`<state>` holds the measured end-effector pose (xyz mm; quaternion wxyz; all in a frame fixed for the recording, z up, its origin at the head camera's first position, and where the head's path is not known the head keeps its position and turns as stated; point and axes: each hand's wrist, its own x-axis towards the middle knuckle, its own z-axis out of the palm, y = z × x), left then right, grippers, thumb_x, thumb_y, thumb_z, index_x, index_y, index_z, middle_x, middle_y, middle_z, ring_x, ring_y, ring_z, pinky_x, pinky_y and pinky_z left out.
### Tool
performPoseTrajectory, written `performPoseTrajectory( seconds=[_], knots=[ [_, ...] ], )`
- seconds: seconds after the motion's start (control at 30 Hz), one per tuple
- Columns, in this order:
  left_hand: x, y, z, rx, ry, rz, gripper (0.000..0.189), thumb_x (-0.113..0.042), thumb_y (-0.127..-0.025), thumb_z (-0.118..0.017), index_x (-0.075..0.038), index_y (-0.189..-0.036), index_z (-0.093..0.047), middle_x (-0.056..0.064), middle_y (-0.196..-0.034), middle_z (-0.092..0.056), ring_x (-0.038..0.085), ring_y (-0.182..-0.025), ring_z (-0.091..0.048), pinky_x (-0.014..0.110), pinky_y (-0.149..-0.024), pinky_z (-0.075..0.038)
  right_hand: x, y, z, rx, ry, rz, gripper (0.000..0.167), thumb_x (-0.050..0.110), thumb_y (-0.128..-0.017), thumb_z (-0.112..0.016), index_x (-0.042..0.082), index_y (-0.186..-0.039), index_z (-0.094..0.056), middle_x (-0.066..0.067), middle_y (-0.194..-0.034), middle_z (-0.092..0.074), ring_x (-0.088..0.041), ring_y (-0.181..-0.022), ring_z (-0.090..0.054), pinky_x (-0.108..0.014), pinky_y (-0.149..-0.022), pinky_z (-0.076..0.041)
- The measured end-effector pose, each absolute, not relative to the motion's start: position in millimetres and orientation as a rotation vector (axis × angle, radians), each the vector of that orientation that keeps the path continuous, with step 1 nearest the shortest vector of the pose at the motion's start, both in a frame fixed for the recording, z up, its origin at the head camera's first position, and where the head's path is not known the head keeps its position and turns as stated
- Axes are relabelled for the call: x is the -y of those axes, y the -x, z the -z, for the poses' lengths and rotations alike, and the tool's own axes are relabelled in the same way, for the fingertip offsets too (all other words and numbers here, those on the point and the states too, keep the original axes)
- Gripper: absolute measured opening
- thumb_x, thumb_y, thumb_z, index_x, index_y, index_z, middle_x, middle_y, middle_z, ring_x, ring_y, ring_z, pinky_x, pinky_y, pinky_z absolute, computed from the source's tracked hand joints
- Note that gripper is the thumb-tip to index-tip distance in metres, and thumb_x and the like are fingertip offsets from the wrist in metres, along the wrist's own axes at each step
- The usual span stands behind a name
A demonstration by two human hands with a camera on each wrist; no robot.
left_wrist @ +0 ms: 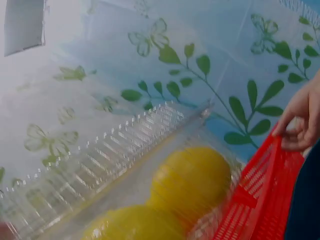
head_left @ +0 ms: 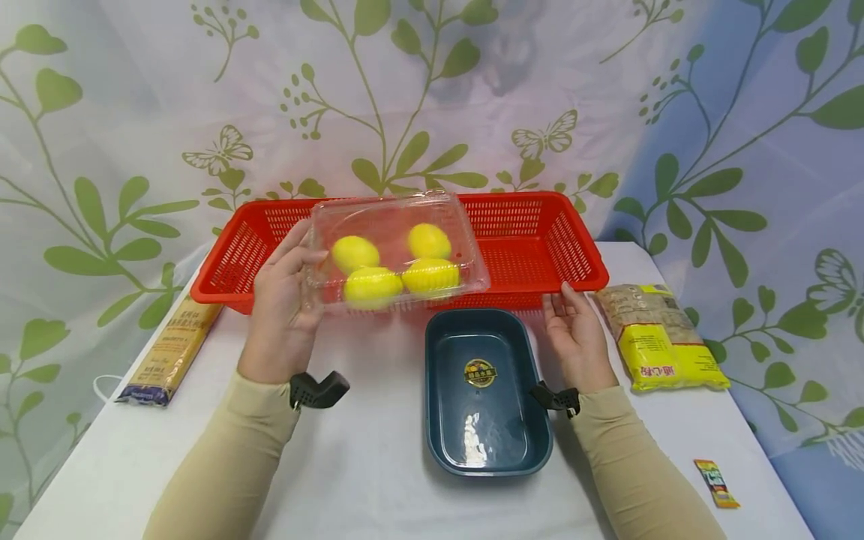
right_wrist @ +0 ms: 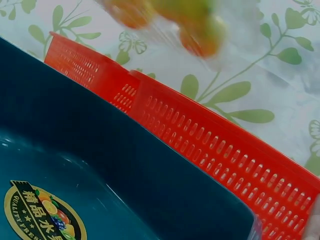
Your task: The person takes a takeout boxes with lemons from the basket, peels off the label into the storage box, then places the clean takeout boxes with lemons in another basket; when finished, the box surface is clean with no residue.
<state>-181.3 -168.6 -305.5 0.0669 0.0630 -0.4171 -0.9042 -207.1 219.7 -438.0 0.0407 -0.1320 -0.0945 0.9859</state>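
Observation:
My left hand [head_left: 286,289] grips the left end of a clear plastic clamshell box [head_left: 398,214] with several yellow lemons [head_left: 428,241] inside. The box is raised in front of the red plastic basket [head_left: 520,262] and overlaps its middle in the head view. From the left wrist, the ridged clear wall and two lemons [left_wrist: 192,177] fill the lower part. My right hand [head_left: 574,334] holds the basket's front rim near its right corner, fingers curled at the edge [left_wrist: 302,117]. Most of that hand is outside the right wrist view, where the basket's slotted side [right_wrist: 220,145] shows.
A dark blue tray [head_left: 482,420] with a round fruit sticker stands before the basket, beside my right forearm. To the left lies a long brown-gold packet [head_left: 172,345]. A yellow-and-clear bag [head_left: 658,337] lies right of the basket, and a small snack wrapper [head_left: 715,482] near the table's right edge.

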Motion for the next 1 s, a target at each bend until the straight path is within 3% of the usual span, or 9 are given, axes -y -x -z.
performPoseTrajectory(
  seconds=[0.2, 0.27, 0.3, 0.4, 0.43, 0.63, 0.87, 1.0],
  knots=[
    [124, 240, 322, 1.407, -0.218, 2.66, 0.047, 0.001, -0.098, -0.064, -0.016, -0.142, -0.068, -0.007, -0.146, -0.058, 0.02, -0.137, -0.045, 0.029, -0.098, -0.046, -220, 203, 440, 0.269, 0.41, -3.019, 0.075, -0.001, -0.095, -0.076, 0.025, -0.156, -0.04, 0.0, -0.15, -0.053, -0.018, -0.136, -0.048, -0.036, -0.108, -0.048],
    [108, 255, 329, 1.387, -0.244, 2.645, 0.045, 0.002, -0.096, -0.065, -0.014, -0.138, -0.07, -0.004, -0.143, -0.06, 0.023, -0.134, -0.048, 0.026, -0.087, -0.051, -220, 202, 441, 0.281, 0.411, -3.021, 0.071, -0.001, -0.096, -0.075, 0.024, -0.153, -0.043, 0.0, -0.15, -0.053, -0.018, -0.137, -0.048, -0.036, -0.108, -0.048],
    [99, 262, 332, 1.357, -0.247, 2.651, 0.045, 0.004, -0.095, -0.064, -0.011, -0.138, -0.069, -0.002, -0.142, -0.06, 0.025, -0.133, -0.049, 0.029, -0.09, -0.054, -221, 202, 441, 0.279, 0.406, -3.024, 0.069, -0.001, -0.096, -0.075, 0.023, -0.152, -0.043, 0.0, -0.15, -0.052, -0.018, -0.138, -0.046, -0.036, -0.108, -0.047],
    [74, 280, 341, 1.298, -0.256, 2.65, 0.047, 0.007, -0.092, -0.063, -0.003, -0.138, -0.067, 0.004, -0.143, -0.059, 0.028, -0.132, -0.052, 0.024, -0.072, -0.05, -221, 203, 441, 0.301, 0.372, -3.028, 0.069, -0.002, -0.097, -0.073, 0.022, -0.154, -0.041, 0.0, -0.154, -0.047, -0.016, -0.14, -0.041, -0.034, -0.11, -0.045],
    [66, 285, 343, 1.294, -0.256, 2.652, 0.048, 0.008, -0.091, -0.063, 0.0, -0.138, -0.065, 0.005, -0.144, -0.057, 0.028, -0.132, -0.051, 0.024, -0.07, -0.05, -221, 203, 441, 0.305, 0.375, -3.026, 0.071, -0.003, -0.097, -0.073, 0.022, -0.155, -0.04, 0.0, -0.156, -0.046, -0.016, -0.14, -0.041, -0.034, -0.11, -0.045],
    [24, 310, 353, 1.439, -0.262, 2.564, 0.048, 0.004, -0.089, -0.068, 0.003, -0.137, -0.067, 0.005, -0.137, -0.061, 0.024, -0.123, -0.051, 0.034, -0.078, -0.054, -221, 206, 441, 0.321, 0.391, -3.034, 0.077, -0.001, -0.098, -0.072, 0.025, -0.161, -0.034, 0.002, -0.163, -0.038, -0.015, -0.142, -0.04, -0.035, -0.109, -0.046],
    [-9, 334, 369, 1.643, -0.303, 2.394, 0.046, -0.003, -0.091, -0.071, -0.004, -0.136, -0.07, 0.0, -0.128, -0.063, 0.024, -0.103, -0.057, 0.044, -0.081, -0.059, -221, 209, 441, 0.323, 0.371, -3.016, 0.08, -0.001, -0.096, -0.074, 0.025, -0.162, -0.035, 0.002, -0.164, -0.038, -0.016, -0.144, -0.039, -0.035, -0.105, -0.05],
    [-15, 338, 378, 1.73, -0.325, 2.322, 0.05, -0.005, -0.092, -0.072, -0.005, -0.142, -0.064, 0.003, -0.128, -0.061, 0.024, -0.095, -0.058, 0.046, -0.084, -0.06, -221, 210, 442, 0.318, 0.379, -3.017, 0.08, -0.002, -0.097, -0.072, 0.024, -0.162, -0.035, 0.002, -0.164, -0.037, -0.016, -0.144, -0.039, -0.035, -0.107, -0.048]
  ],
)
